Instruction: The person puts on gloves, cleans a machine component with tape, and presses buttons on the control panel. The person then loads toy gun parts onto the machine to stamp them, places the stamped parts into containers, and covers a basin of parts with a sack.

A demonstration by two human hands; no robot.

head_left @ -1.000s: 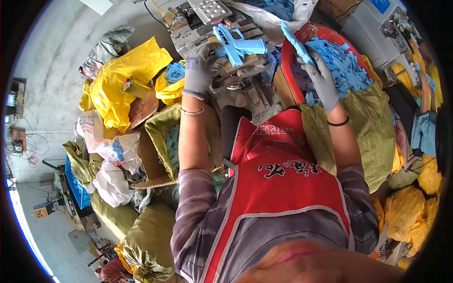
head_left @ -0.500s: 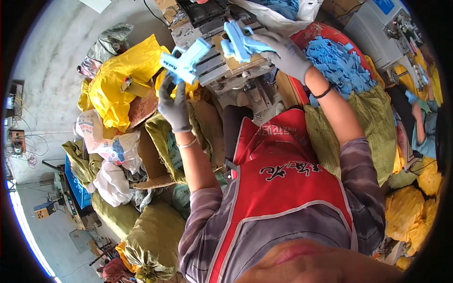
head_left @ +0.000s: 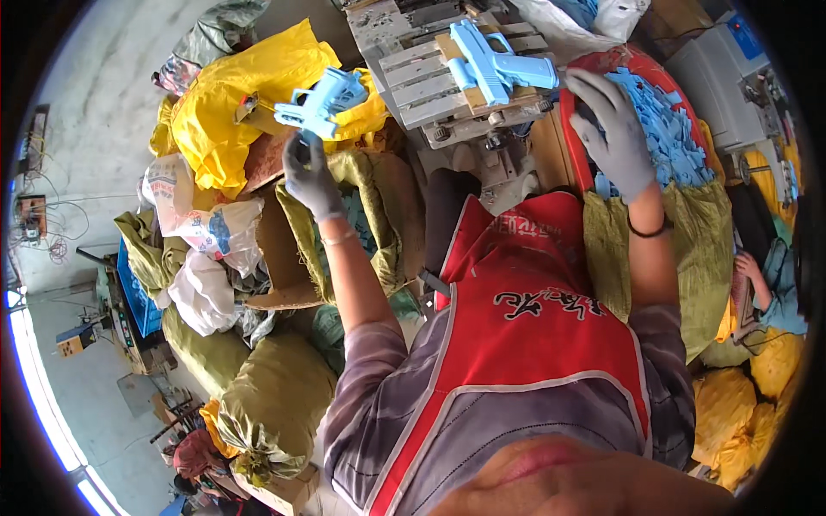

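My left hand (head_left: 311, 176), in a grey glove, pinches a light-blue plastic toy pistol (head_left: 323, 101) at its lower end, above an open olive woven sack (head_left: 292, 228). Another light-blue toy pistol (head_left: 492, 64) lies on the slotted metal table (head_left: 422, 86) of a machine, over a small tan block. My right hand (head_left: 618, 136), gloved in the same grey, is just right of that pistol's grip, holding nothing, fingers apart. Beyond it, a red tub (head_left: 585, 163) holds a heap of light-blue plastic parts (head_left: 662, 129).
Yellow bags (head_left: 211, 129) and white plastic bags (head_left: 206, 301) are piled on the left, with filled olive sacks (head_left: 280, 408) below. An olive sack (head_left: 658, 249) hangs against the tub's near side. At the far right, another person's hand (head_left: 748, 267) shows.
My right hand has let go of the toy pistol, which now rests on the machine table, and moved right and down. My left hand still holds its pistol, now turned and slightly farther left.
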